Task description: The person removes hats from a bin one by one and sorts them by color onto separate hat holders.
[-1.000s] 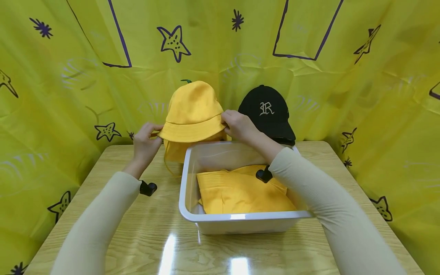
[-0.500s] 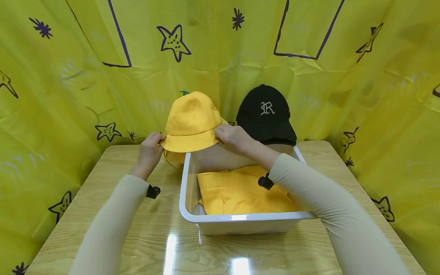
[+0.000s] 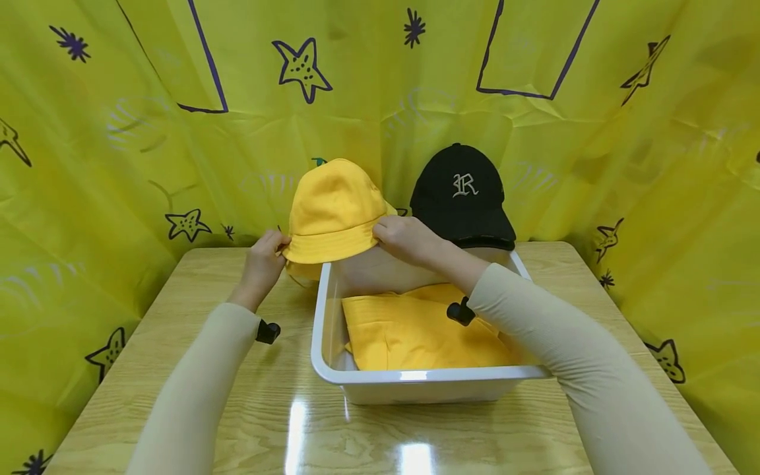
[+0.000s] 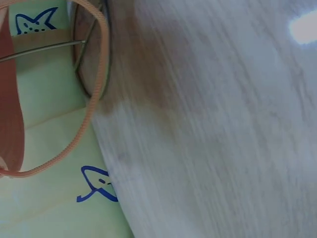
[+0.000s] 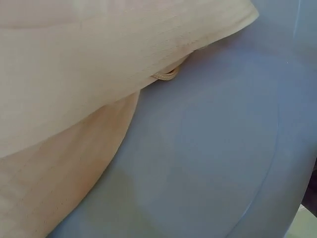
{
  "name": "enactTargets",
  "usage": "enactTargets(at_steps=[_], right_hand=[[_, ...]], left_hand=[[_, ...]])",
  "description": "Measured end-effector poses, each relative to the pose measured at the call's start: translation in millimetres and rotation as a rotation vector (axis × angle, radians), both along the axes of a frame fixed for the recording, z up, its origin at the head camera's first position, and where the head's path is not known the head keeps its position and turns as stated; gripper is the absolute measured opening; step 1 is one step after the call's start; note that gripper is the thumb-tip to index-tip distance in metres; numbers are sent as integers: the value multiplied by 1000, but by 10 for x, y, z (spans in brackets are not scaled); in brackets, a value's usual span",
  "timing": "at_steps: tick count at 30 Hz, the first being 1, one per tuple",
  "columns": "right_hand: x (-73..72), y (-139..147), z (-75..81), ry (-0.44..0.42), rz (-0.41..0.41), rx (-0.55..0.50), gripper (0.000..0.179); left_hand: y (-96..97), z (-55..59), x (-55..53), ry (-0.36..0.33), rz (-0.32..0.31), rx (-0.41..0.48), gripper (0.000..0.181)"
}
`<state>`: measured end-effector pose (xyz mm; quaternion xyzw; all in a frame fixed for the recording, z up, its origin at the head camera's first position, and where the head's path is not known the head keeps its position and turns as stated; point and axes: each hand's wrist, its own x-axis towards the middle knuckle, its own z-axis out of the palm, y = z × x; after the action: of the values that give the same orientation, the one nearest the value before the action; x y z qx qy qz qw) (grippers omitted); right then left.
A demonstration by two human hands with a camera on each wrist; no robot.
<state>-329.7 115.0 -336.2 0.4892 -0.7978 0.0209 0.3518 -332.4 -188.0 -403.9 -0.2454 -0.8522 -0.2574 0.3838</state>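
Observation:
Both hands hold a yellow bucket hat (image 3: 334,204) by its brim, at the back of the table, left of centre. My left hand (image 3: 261,264) pinches the brim's left edge, and my right hand (image 3: 410,239) pinches its right edge above the bin. In the left wrist view a chin cord (image 4: 99,74) loops down from the hat, beside a round wire base (image 4: 107,59) on the table. The right wrist view has the brim (image 5: 99,69) over the bin's inner wall. Behind the crown a small green tip (image 3: 319,161) shows.
A white plastic bin (image 3: 415,394) stands in the middle, with folded yellow cloth (image 3: 410,333) inside. Behind it, to the right, is a black cap (image 3: 460,198) with a pale letter R. A yellow patterned curtain (image 3: 356,125) surrounds the wooden table (image 3: 237,409).
Both hands have brought the hat lower, its brim now overlapping the bin's back left corner. The left hand has also shifted slightly right. In the last half second there is hardly any movement.

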Motion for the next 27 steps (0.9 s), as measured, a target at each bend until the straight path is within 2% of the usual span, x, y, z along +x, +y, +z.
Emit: enactTargets(at_steps=[5,7,11,15,18,22,25,27], right_hand=[[35,23,33,-49,-16,36,27],[42,32,50,-71,-16,46,26],[32,45,90,-109,14,63,21],[15,77,116,-138,74,62,12],[21,111,136,-146,112,70,6],[38,143,169,-153,133,94,1],[51,161,198,-161,142,109,4],[59,174,218,-168,145,119,7]], left_hand=[[32,-29,30,-58,19,-7,13],[38,-25,45,-73,10,10,14],[-12,-1,75,-102,-65,38,16],[-102,55,123,-121,-161,9,24],[-177,96,181,-85,-233,-34,34],[-251,123,247,16,-321,-82,39],[-259,149,292,63,-345,-120,37],[-250,176,330,67,-341,-157,46]])
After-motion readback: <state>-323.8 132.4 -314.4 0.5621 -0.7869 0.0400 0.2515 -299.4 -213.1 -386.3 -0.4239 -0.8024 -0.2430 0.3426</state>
